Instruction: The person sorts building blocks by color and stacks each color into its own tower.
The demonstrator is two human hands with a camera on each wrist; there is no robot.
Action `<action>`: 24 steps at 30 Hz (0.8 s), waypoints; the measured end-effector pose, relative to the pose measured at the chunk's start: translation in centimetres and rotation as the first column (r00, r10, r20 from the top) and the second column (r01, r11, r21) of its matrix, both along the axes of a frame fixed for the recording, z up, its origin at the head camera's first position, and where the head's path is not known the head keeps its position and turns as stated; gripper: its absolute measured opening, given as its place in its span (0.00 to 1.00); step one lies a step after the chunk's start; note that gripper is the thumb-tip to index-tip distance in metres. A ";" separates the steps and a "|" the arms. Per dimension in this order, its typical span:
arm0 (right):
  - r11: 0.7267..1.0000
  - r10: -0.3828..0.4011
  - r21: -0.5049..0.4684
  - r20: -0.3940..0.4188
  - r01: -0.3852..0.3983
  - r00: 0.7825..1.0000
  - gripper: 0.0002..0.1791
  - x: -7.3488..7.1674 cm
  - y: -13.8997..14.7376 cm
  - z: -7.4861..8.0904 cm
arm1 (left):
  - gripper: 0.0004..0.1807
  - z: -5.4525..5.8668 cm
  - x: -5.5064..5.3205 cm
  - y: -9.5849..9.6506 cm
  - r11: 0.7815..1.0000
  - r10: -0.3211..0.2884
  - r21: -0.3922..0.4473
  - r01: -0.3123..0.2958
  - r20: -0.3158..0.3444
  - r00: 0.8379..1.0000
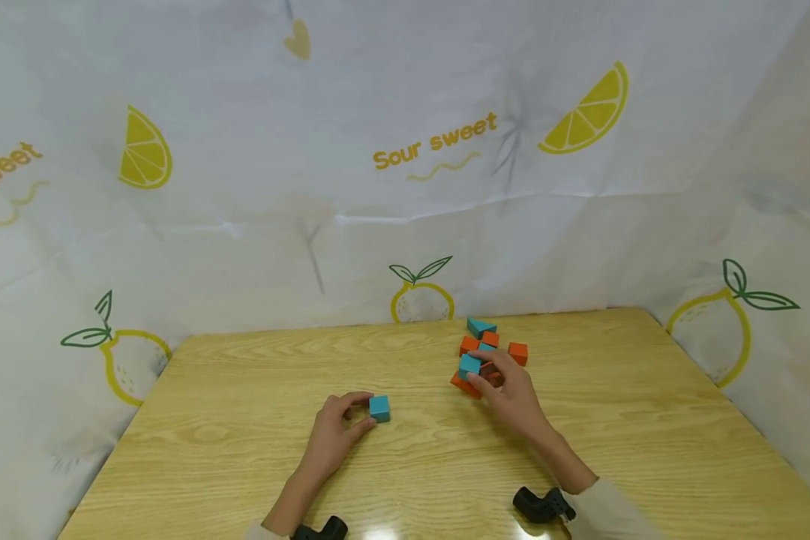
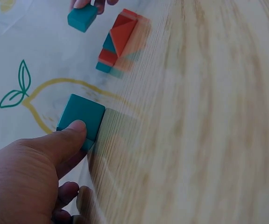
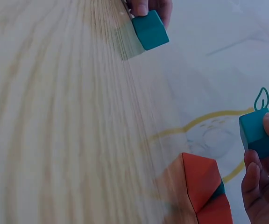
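Observation:
Near the middle of the table, my left hand (image 1: 331, 431) pinches a blue block (image 1: 379, 409) between thumb and fingers. In the left wrist view this block (image 2: 84, 116) sits on the wood, the thumb pressed on its near face. Farther right, my right hand (image 1: 513, 390) pinches a second blue block (image 1: 469, 366), raised off the table beside a group of orange and blue blocks. The right wrist view shows that held block (image 3: 258, 133) above an orange block (image 3: 202, 179). Part of the group is hidden behind the right hand.
A blue triangular block (image 1: 481, 328) lies at the back of the group, and an orange block (image 1: 517, 353) stands apart on its right. The wooden table (image 1: 243, 420) ends at a white lemon-print cloth (image 1: 256, 255). Black wrist devices (image 1: 543, 505) sit on both wrists.

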State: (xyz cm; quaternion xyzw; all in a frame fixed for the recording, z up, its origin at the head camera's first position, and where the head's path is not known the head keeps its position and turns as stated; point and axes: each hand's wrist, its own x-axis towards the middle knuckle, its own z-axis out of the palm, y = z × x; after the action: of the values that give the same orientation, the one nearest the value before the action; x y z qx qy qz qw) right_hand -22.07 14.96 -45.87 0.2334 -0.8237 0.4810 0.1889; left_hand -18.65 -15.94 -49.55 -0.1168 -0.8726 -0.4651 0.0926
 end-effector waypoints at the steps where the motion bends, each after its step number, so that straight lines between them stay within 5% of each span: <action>1: 1.000 0.002 0.002 0.013 -0.002 1.000 0.19 0.0 -0.3 0.1 | 0.21 0.0 0.0 0.0 1.000 0.000 0.000 0.000 -0.001 1.000; 10: 0.996 0.091 0.000 -0.003 -0.091 0.996 0.18 0.0 -2.6 -0.3 | 0.21 0.1 0.0 0.0 1.000 0.000 -0.013 0.000 -0.008 1.000; 12: 0.994 0.112 0.001 0.005 -0.112 0.994 0.18 0.6 -3.4 0.6 | 0.21 0.2 0.0 0.0 1.000 -0.001 -0.016 0.001 -0.012 1.000; 24: 0.980 0.197 -0.010 0.070 -0.197 0.978 0.18 0.0 -5.5 -1.2 | 0.21 0.1 0.0 0.0 1.000 -0.010 -0.017 0.009 -0.040 0.999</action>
State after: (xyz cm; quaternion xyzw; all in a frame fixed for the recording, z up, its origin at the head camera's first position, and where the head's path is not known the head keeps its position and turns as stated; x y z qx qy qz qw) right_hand -22.09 9.48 -47.03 0.2965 -0.8018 0.5067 0.1114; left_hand -18.65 -15.97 -49.41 -0.1311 -0.8740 -0.4555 0.1071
